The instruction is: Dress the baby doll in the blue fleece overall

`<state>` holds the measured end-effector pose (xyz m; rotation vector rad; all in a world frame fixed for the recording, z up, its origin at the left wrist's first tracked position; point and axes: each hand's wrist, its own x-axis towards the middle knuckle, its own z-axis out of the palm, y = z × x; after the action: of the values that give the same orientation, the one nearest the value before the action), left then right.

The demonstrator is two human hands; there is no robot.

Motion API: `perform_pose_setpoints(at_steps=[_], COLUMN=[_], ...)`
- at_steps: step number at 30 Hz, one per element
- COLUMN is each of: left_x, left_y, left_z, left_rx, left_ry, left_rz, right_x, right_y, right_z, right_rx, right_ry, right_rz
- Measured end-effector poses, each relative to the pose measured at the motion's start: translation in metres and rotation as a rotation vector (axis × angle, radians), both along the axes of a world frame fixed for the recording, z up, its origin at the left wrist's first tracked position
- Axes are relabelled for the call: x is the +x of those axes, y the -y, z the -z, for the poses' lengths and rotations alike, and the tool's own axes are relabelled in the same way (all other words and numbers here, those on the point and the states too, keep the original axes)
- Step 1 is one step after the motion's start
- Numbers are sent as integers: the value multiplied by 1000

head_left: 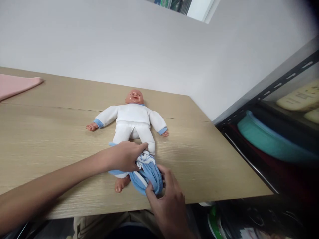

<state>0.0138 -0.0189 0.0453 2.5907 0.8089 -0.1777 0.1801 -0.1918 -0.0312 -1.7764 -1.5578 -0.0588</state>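
A baby doll [132, 121] in a white suit with blue cuffs lies on its back on the wooden table [50, 146], head toward the wall. A blue and white sock or bootie [147, 174] is bunched over the doll's right-hand foot; the other foot [119, 185] is bare. My left hand [126, 156] reaches in from the left, its fingers closed on the white top edge of the blue sock by the doll's lower leg. My right hand [166, 199] comes up from the table's near edge and pinches the sock's lower blue part.
A pink cloth [15, 85] lies at the table's far left. A white wall stands behind the table. To the right stands a dark metal shelf [261, 96] holding a teal round item [269, 139] and yellowish items [299, 98].
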Motion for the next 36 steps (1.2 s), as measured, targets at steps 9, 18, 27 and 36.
perform_pose_setpoints(at_steps=[9,18,27,36], left_x=[4,-7,-10,-10], left_y=[4,-12,-12,-17], left_z=[0,16,4,5], left_rx=[-25,-426,-436,-529], left_ry=[-10,363,367,392], left_rz=[-65,-191,-166,-146], right_x=[6,14,14,16], right_y=[0,-26,-32,-27], right_z=[26,17,7,-9], right_rx=[-79,-12,-136,-194], right_ry=[-331,-872,-1124,-1005], right_rz=[77,-144,-274,-339])
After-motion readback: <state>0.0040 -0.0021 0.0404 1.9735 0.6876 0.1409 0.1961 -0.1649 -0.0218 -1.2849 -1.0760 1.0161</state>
